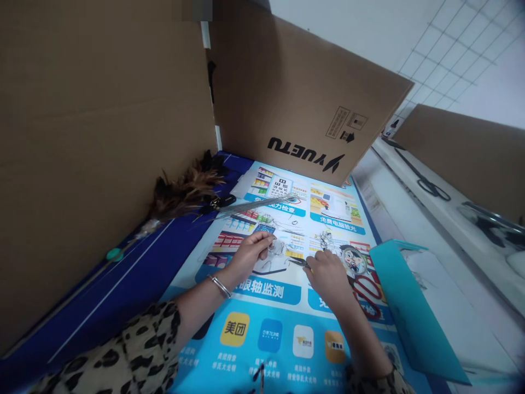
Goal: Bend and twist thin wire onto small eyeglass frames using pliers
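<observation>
My left hand (255, 249) is closed in a pinch above the printed sheet (262, 278); what it holds is too small to make out. To its right, my right hand (328, 274) is wrapped round a pair of pliers (298, 262), whose dark jaws point left toward my left fingers. The two hands are a short way apart. Thin wire pieces (326, 239) lie tangled just beyond my right hand. A round spool-like thing (354, 260) and red-handled scissors (368, 296) lie to the right of that hand.
A bundle of thin straight wires (262, 203) lies across the sheet ahead. Brown feathers (180, 191) lie at left by a cardboard wall (102, 109). Another cardboard panel (311, 93) stands at the back. A teal folder (410, 312) lies at right, near black scissors (432, 189).
</observation>
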A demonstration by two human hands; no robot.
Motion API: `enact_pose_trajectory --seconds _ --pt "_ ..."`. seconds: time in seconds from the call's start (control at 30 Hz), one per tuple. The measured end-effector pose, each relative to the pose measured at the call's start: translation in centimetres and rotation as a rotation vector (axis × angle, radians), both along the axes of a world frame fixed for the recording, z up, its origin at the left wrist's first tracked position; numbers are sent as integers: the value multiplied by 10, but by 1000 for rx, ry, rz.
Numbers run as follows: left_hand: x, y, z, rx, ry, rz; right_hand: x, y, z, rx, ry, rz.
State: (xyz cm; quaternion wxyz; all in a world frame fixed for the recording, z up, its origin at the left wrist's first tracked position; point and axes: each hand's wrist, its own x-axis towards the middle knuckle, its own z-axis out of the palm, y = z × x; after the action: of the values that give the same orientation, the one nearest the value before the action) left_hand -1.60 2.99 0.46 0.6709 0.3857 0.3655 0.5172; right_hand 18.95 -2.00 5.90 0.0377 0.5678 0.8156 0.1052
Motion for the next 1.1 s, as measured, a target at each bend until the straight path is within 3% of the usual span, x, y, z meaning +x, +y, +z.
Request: enact_pose_trajectory --seconds 0.27,0.57,1.1 --pt "-1 -1 -2 34 22 12 -2 -2 -5 -70 -46 -59" --pt "-1 -2 -4 75 44 3 2 -4 2 -48 -62 -107" --pt "-1 -2 -7 84 56 -23 -5 -1 -25 -11 -15 -78"
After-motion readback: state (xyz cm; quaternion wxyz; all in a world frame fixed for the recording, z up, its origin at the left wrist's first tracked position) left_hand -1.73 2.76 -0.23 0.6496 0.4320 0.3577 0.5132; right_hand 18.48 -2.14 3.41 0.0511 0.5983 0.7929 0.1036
